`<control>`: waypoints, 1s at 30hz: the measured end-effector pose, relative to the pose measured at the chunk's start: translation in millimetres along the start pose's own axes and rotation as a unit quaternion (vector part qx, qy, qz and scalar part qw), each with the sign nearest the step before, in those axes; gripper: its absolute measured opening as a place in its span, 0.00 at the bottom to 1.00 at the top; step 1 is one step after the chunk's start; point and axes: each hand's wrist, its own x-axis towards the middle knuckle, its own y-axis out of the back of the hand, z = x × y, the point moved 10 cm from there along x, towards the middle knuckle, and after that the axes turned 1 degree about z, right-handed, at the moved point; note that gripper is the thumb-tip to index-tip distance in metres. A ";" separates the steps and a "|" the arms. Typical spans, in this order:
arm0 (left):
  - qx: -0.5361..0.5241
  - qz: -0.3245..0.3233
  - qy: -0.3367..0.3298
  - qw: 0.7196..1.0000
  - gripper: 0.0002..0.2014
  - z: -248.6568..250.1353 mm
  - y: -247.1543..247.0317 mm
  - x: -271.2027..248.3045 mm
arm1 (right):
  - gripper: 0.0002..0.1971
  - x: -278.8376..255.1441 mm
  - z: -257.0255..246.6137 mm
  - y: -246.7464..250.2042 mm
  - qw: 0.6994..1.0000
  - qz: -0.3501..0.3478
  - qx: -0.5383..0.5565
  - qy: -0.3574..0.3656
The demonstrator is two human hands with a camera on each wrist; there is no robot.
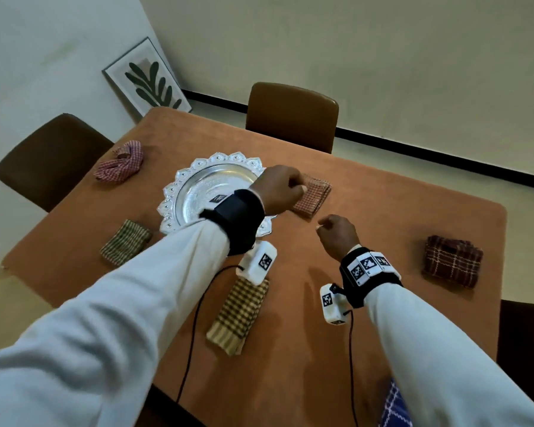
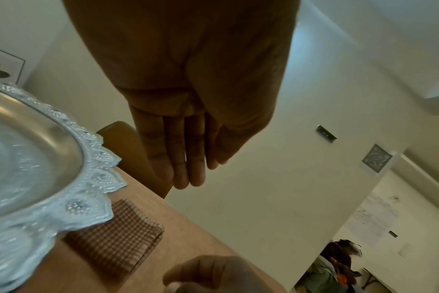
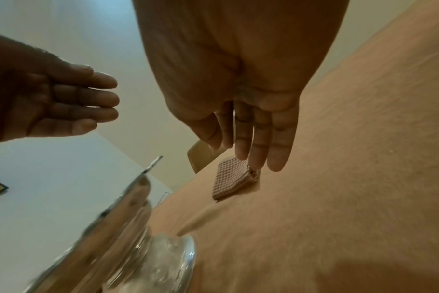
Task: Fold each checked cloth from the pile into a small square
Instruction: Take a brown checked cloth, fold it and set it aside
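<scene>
A small folded red-checked cloth (image 1: pixel 315 195) lies flat on the orange table, just right of the silver tray (image 1: pixel 198 186). My left hand (image 1: pixel 301 184) hovers over the cloth's left edge with straight fingers (image 2: pixel 188 178) and holds nothing. My right hand (image 1: pixel 321 226) hangs just in front of the cloth's near corner. Its fingers (image 3: pixel 258 150) point down at the cloth (image 3: pixel 232 178) and are empty. The cloth (image 2: pixel 113 237) shows partly under the tray rim (image 2: pixel 93 198) in the left wrist view. A crumpled red-checked cloth (image 1: pixel 121 163) sits at the far left.
Folded cloths lie around: a green one (image 1: pixel 125 241) at the left, a tan-and-brown one (image 1: pixel 239 315) near me, a dark maroon one (image 1: pixel 452 260) at the right. Brown chairs (image 1: pixel 292 115) stand at the table's far and left sides. A blue patterned fabric (image 1: pixel 395 408) shows at the near right edge.
</scene>
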 end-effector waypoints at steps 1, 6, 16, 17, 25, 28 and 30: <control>-0.009 -0.001 -0.003 1.000 0.07 -7.0 1.4 -24.4 | 0.13 -17.9 -9.3 -8.0 1.000 -0.007 -0.005 0.012; -0.034 -0.020 -0.016 0.999 0.07 -60.8 2.0 -138.8 | 0.12 -109.7 -55.2 -50.3 0.998 0.004 -0.010 0.060; -0.064 -0.028 0.058 0.996 0.07 -310.7 45.7 -373.7 | 0.09 -309.6 -144.4 -214.6 0.997 -0.026 -0.066 0.030; -0.078 -0.026 0.069 0.994 0.07 -331.6 51.1 -392.9 | 0.09 -323.2 -155.7 -231.4 0.997 -0.034 -0.069 0.029; -0.113 -0.047 0.107 0.987 0.07 -440.3 79.0 -474.6 | 0.07 -380.6 -221.7 -329.9 0.995 -0.059 -0.075 0.025; -0.121 -0.064 0.120 0.983 0.07 -459.2 76.3 -465.7 | 0.09 -383.0 -229.0 -347.0 0.994 -0.065 -0.081 0.026; -0.117 -0.074 0.127 0.982 0.07 -469.5 76.2 -454.4 | 0.09 -377.9 -230.5 -355.5 0.995 -0.065 -0.078 0.019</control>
